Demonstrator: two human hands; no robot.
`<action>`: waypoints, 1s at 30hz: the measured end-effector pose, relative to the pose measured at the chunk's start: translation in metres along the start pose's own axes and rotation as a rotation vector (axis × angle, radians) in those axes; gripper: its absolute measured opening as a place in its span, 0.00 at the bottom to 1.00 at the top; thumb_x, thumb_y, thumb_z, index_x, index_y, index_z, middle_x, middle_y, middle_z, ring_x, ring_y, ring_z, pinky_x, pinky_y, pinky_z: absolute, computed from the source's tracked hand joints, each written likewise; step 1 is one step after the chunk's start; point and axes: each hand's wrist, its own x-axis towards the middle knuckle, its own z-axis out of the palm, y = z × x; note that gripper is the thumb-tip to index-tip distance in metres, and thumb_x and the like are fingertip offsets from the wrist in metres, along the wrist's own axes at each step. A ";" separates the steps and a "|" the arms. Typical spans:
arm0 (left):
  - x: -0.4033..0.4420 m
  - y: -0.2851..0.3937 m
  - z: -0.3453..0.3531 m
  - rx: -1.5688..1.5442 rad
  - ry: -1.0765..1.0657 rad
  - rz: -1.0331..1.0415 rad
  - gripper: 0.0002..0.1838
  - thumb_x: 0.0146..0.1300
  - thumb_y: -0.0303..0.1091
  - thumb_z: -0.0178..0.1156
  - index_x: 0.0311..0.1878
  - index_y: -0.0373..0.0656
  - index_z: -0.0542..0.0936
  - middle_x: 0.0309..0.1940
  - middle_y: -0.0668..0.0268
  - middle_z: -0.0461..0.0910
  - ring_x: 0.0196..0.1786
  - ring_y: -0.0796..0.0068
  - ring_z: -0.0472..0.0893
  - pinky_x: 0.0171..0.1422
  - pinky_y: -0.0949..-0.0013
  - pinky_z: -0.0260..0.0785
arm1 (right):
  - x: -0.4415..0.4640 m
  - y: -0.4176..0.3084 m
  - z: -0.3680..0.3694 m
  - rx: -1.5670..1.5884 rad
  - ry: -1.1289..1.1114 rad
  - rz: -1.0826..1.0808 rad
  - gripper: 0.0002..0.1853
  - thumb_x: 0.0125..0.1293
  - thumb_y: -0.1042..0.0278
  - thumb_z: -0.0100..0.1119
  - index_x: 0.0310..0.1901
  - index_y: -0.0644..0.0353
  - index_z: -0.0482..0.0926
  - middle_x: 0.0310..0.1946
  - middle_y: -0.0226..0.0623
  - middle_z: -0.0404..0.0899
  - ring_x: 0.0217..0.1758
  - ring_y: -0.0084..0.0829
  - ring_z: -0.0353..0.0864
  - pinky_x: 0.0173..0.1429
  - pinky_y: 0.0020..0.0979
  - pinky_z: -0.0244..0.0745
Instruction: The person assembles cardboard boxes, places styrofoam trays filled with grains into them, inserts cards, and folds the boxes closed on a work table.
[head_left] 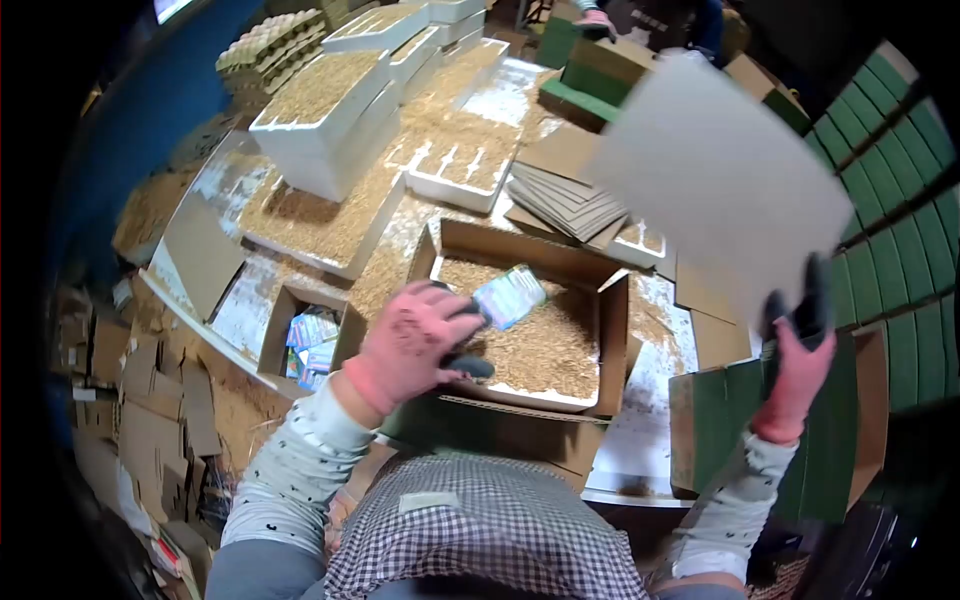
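Note:
My left hand (415, 340), in a pink glove with dark fingertips, reaches over an open cardboard box (520, 238). Its thumb stands apart from the fingers, and the fingertips are at the left edge of a printed blue-and-white card (512, 297). That card lies tilted on the sawdust-like filling (540, 355) inside a white tray in the box. Off to the right, my right hand (800, 360), gloved alike, grips a pale flat sheet (720, 180) by its lower right corner. The sheet is raised and blurred by motion.
Left of the box, a small carton (278, 335) holds several printed cards. White foam trays (330, 150) of filling stand behind, near stacked egg trays (270, 50). Cardboard pieces (560, 200) lie behind the box. Green boxes (900, 270) line the right. A co-worker's gloved hand (597, 22) shows behind.

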 end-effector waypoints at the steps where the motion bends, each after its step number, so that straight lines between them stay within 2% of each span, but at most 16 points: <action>1: 0.001 0.002 -0.016 -0.006 0.151 -0.037 0.27 0.36 0.44 0.71 0.43 0.44 0.78 0.39 0.61 0.78 0.47 0.59 0.76 0.55 0.59 0.67 | -0.021 -0.005 0.009 0.027 -0.080 0.122 0.33 0.53 0.83 0.52 0.65 0.62 0.64 0.58 0.37 0.71 0.42 0.20 0.74 0.46 0.22 0.72; 3: -0.001 0.001 -0.037 -0.009 0.499 -0.172 0.26 0.35 0.42 0.72 0.40 0.43 0.78 0.37 0.61 0.77 0.45 0.60 0.77 0.53 0.62 0.68 | -0.051 0.002 0.030 -0.129 -0.380 0.265 0.31 0.53 0.73 0.60 0.62 0.63 0.67 0.51 0.40 0.77 0.39 0.24 0.75 0.43 0.26 0.72; 6: 0.015 0.004 -0.026 0.198 -0.320 0.015 0.23 0.36 0.39 0.73 0.37 0.44 0.76 0.35 0.62 0.76 0.43 0.62 0.77 0.46 0.64 0.69 | -0.076 0.031 0.076 -0.780 -1.070 0.106 0.28 0.54 0.57 0.64 0.53 0.67 0.72 0.43 0.49 0.79 0.47 0.42 0.79 0.52 0.36 0.72; 9: 0.017 -0.015 0.053 0.371 -0.618 0.081 0.28 0.41 0.42 0.71 0.46 0.44 0.73 0.43 0.61 0.75 0.46 0.60 0.77 0.50 0.62 0.69 | -0.080 0.058 0.140 -1.425 -1.334 -0.100 0.14 0.57 0.66 0.58 0.46 0.53 0.82 0.46 0.36 0.82 0.50 0.34 0.81 0.46 0.34 0.78; 11: 0.021 -0.016 0.074 0.324 -0.754 0.000 0.26 0.44 0.40 0.68 0.48 0.43 0.73 0.45 0.59 0.75 0.51 0.60 0.75 0.57 0.59 0.66 | -0.082 0.073 0.154 -1.444 -1.360 -0.087 0.15 0.57 0.64 0.58 0.48 0.50 0.82 0.46 0.35 0.81 0.50 0.35 0.81 0.47 0.33 0.77; 13: 0.011 -0.024 0.055 0.096 -0.455 0.205 0.30 0.43 0.38 0.68 0.53 0.45 0.73 0.49 0.58 0.74 0.56 0.58 0.72 0.62 0.58 0.63 | -0.070 0.069 0.125 -1.128 -1.122 -0.239 0.14 0.57 0.62 0.59 0.46 0.51 0.82 0.46 0.36 0.81 0.48 0.36 0.81 0.46 0.33 0.77; 15: 0.004 -0.022 -0.015 -0.254 -0.176 0.034 0.32 0.43 0.34 0.67 0.57 0.46 0.72 0.55 0.53 0.71 0.61 0.53 0.67 0.69 0.57 0.55 | -0.048 0.034 0.089 -1.144 -0.881 -0.269 0.13 0.55 0.59 0.59 0.41 0.54 0.81 0.43 0.38 0.80 0.46 0.39 0.80 0.46 0.37 0.76; 17: -0.024 -0.053 -0.038 0.096 -0.027 -0.171 0.41 0.37 0.36 0.72 0.60 0.46 0.69 0.58 0.51 0.67 0.62 0.48 0.64 0.69 0.56 0.54 | -0.033 0.050 0.051 -1.258 -0.742 -0.062 0.12 0.55 0.58 0.57 0.37 0.55 0.79 0.41 0.41 0.79 0.44 0.41 0.80 0.46 0.40 0.75; 19: -0.056 -0.112 0.039 -0.349 -0.129 -0.317 0.60 0.32 0.43 0.76 0.71 0.46 0.52 0.58 0.41 0.63 0.63 0.48 0.61 0.69 0.54 0.52 | -0.050 0.102 0.067 -1.048 -1.128 -0.081 0.13 0.55 0.59 0.54 0.38 0.56 0.79 0.41 0.44 0.79 0.44 0.43 0.79 0.48 0.40 0.74; 21: -0.068 -0.113 0.138 -0.098 -0.015 -0.349 0.64 0.33 0.42 0.77 0.72 0.38 0.46 0.57 0.43 0.65 0.61 0.51 0.65 0.65 0.57 0.60 | -0.079 0.128 0.118 -0.824 -1.192 -0.138 0.15 0.54 0.62 0.51 0.39 0.62 0.77 0.41 0.49 0.78 0.46 0.46 0.78 0.53 0.38 0.71; 22: -0.058 -0.077 0.130 -0.693 -0.079 -0.610 0.64 0.35 0.40 0.77 0.71 0.35 0.45 0.56 0.46 0.67 0.58 0.53 0.68 0.61 0.59 0.64 | -0.082 0.135 0.123 -0.776 -1.112 -0.101 0.15 0.56 0.62 0.51 0.40 0.62 0.77 0.39 0.47 0.79 0.45 0.45 0.78 0.51 0.38 0.72; 23: -0.058 -0.066 0.131 -0.915 -0.075 -0.703 0.63 0.37 0.39 0.77 0.71 0.34 0.44 0.54 0.49 0.69 0.55 0.57 0.71 0.58 0.62 0.67 | -0.081 0.140 0.125 -0.733 -1.027 -0.065 0.15 0.58 0.63 0.51 0.42 0.63 0.78 0.36 0.46 0.79 0.43 0.44 0.79 0.50 0.39 0.73; 25: -0.060 -0.060 0.130 -1.047 -0.039 -0.765 0.62 0.39 0.36 0.76 0.71 0.35 0.42 0.51 0.54 0.73 0.52 0.63 0.74 0.55 0.65 0.70 | -0.084 0.146 0.109 0.120 -0.405 0.581 0.18 0.62 0.59 0.51 0.48 0.63 0.76 0.32 0.44 0.79 0.35 0.41 0.78 0.44 0.38 0.75; 26: -0.061 -0.065 0.128 -0.963 -0.021 -0.725 0.62 0.41 0.35 0.76 0.72 0.37 0.42 0.50 0.56 0.74 0.52 0.66 0.74 0.54 0.66 0.70 | -0.092 0.161 0.100 0.198 -0.242 0.624 0.22 0.61 0.57 0.54 0.53 0.62 0.69 0.39 0.46 0.73 0.41 0.43 0.73 0.48 0.39 0.70; 29: -0.074 -0.087 0.135 -1.144 -0.046 -0.517 0.55 0.43 0.39 0.75 0.70 0.37 0.51 0.61 0.58 0.67 0.61 0.68 0.69 0.64 0.66 0.62 | -0.175 0.169 0.098 -0.198 -0.511 0.445 0.42 0.59 0.50 0.60 0.68 0.59 0.49 0.59 0.53 0.56 0.59 0.49 0.57 0.62 0.42 0.56; 30: -0.056 -0.077 0.138 -1.165 -0.074 -0.349 0.54 0.44 0.39 0.73 0.70 0.38 0.51 0.61 0.60 0.67 0.62 0.68 0.68 0.66 0.66 0.60 | -0.189 0.136 0.094 0.027 -0.467 0.483 0.53 0.54 0.49 0.65 0.72 0.60 0.39 0.72 0.52 0.36 0.75 0.49 0.37 0.75 0.40 0.38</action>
